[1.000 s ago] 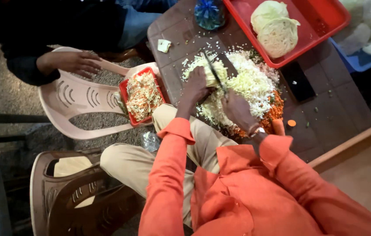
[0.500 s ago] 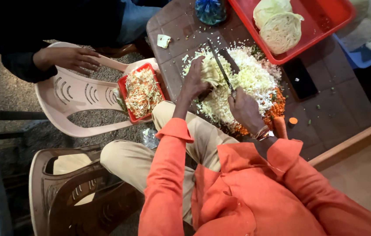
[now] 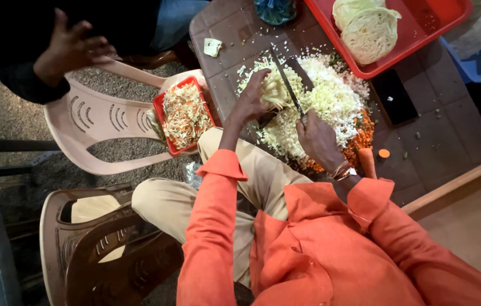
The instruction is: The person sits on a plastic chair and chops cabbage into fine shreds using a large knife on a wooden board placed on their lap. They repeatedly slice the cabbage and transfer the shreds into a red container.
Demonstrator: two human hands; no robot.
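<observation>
Brown tiled tabletop [image 3: 450, 141] carries a red plastic tray [image 3: 422, 34] of halved cabbages far right and a mound of shredded white cabbage [image 3: 331, 102] at centre. Right hand [image 3: 318, 139] grips a long dark-bladed knife [image 3: 287, 85]; left hand [image 3: 250, 102], fingers pressed together, steadies a pale cabbage wedge [image 3: 277, 93] just beside the blade.

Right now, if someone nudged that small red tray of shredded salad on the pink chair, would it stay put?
Probably not firmly. The red tray sits at the edge of the pink chair seat, so a push might tip it off. It looks shallow and heaped, so the loose shreds would likely spill. It seems light for its size.
</observation>
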